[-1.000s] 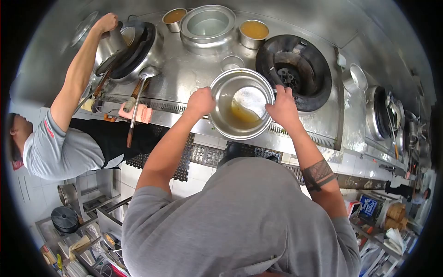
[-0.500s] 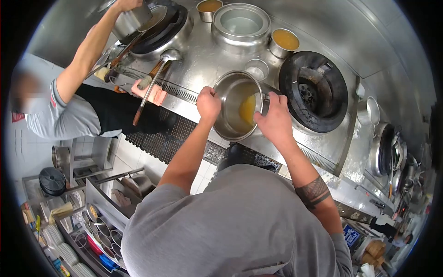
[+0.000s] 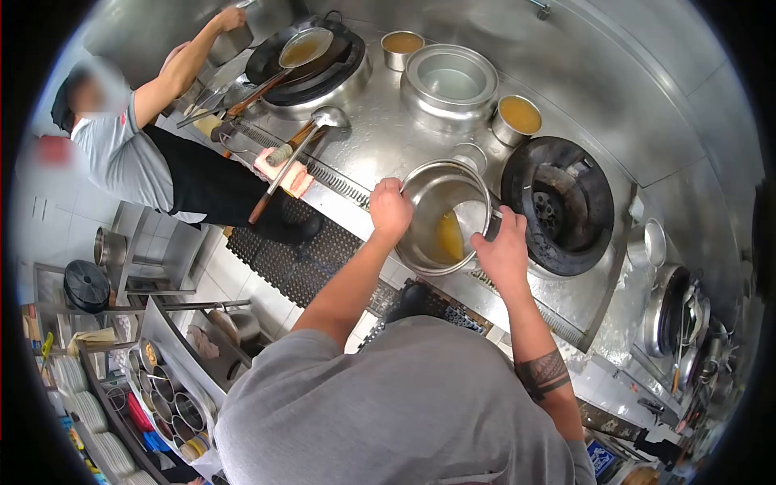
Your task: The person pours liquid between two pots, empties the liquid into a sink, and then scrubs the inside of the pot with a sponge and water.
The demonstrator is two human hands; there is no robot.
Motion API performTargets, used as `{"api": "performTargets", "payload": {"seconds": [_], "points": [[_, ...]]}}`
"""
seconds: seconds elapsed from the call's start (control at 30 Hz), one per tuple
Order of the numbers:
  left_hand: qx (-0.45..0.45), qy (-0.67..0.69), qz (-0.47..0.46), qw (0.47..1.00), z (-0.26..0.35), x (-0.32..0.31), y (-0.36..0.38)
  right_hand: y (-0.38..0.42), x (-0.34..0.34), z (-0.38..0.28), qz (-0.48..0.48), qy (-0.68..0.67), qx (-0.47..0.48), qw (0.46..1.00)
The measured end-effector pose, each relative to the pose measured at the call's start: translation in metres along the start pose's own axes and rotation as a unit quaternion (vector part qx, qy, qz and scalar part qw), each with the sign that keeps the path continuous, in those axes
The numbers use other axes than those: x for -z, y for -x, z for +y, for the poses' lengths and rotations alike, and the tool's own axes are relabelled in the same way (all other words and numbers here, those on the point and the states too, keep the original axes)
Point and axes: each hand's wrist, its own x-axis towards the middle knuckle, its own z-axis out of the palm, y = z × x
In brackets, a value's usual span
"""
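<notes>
A deep steel pot (image 3: 422, 217) is held over the front edge of the steel counter, tilted so its inside faces me. Yellow liquid (image 3: 449, 236) lies at its bottom. My left hand (image 3: 392, 210) is closed on the pot's left rim. On the other side, my right hand (image 3: 505, 252) grips the right rim, where a handle seems to be partly hidden behind the fingers. Just behind the pot stands a small clear-looking cup (image 3: 475, 153). To its right is a black wok burner (image 3: 594, 206) with an open centre.
Behind stand a large round water container (image 3: 420, 101) and two tins of orange-brown liquid, one a tin (image 3: 517, 120) near the burner. A ladle (image 3: 330, 118) overhangs the counter edge. At left, a co-worker (image 3: 137, 153) holds a pot (image 3: 229, 44) near a wok and strainer (image 3: 305, 48).
My view has shifted, and both hands still hold the pot, now slightly nearer the burner. The co-worker's pot has moved left, away from the wok, uncovering the strainer.
</notes>
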Motion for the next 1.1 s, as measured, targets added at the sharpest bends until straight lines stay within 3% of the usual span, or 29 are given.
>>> {"api": "performTargets", "payload": {"seconds": [0.1,0.17,0.3,0.43,0.57,0.67,1.1], "points": [[-0.008,-0.017,-0.032,0.999,0.001,0.004,0.003,0.003,0.002,0.005,0.008,0.003,-0.016,1.000],[0.062,-0.002,-0.045,0.997,0.000,0.001,0.002,0.002,0.003,0.005,-0.003,0.002,-0.027,1.000],[0.071,-0.012,-0.013,0.997,-0.009,-0.011,0.003,0.006,-0.006,0.005,0.017,0.007,0.012,1.000],[0.135,-0.041,-0.058,0.988,-0.015,-0.017,0.002,0.009,-0.018,-0.016,0.007,0.028,0.035,0.999],[0.154,-0.077,-0.142,0.975,-0.041,-0.034,0.017,0.009,-0.025,-0.023,0.017,0.020,0.054,0.998],[0.271,-0.048,-0.295,0.915,-0.036,-0.026,0.027,0.008,-0.026,-0.019,0.019,0.010,0.060,0.998],[0.219,0.037,-0.311,0.924,-0.036,-0.039,0.031,-0.015,0.011,0.011,0.039,0.028,-0.029,0.998]]}}
